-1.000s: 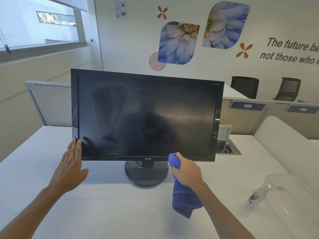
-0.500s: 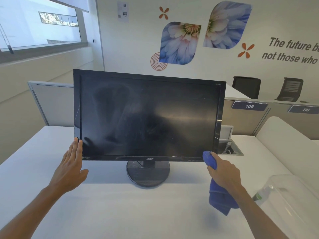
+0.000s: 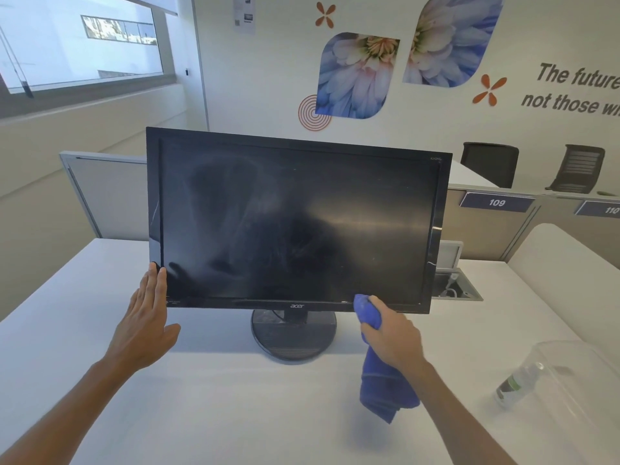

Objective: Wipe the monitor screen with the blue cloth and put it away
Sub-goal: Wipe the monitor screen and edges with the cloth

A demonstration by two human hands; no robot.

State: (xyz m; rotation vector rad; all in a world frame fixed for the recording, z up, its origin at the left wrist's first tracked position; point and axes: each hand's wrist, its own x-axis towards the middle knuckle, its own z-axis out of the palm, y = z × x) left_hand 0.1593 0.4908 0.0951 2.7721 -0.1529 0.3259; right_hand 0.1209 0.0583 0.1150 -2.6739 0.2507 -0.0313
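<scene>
Monitor (image 3: 295,223) steadied by flat left hand (image 3: 147,325); right hand (image 3: 392,333) clutches blue cloth (image 3: 382,387); bottle (image 3: 516,385) inside clear bin (image 3: 577,397).

R hand (image 3: 392,333) w/ blue cloth (image 3: 382,387) slid back left along monitor's (image 3: 295,223) bottom edge.

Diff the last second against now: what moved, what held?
The right hand, gripping the blue cloth, swept right along the monitor bottom bezel from right of the logo to near the right corner, then came partway back left. Nothing was grabbed or released. The left hand stays flat against the lower-left corner; the monitor has not moved.
</scene>
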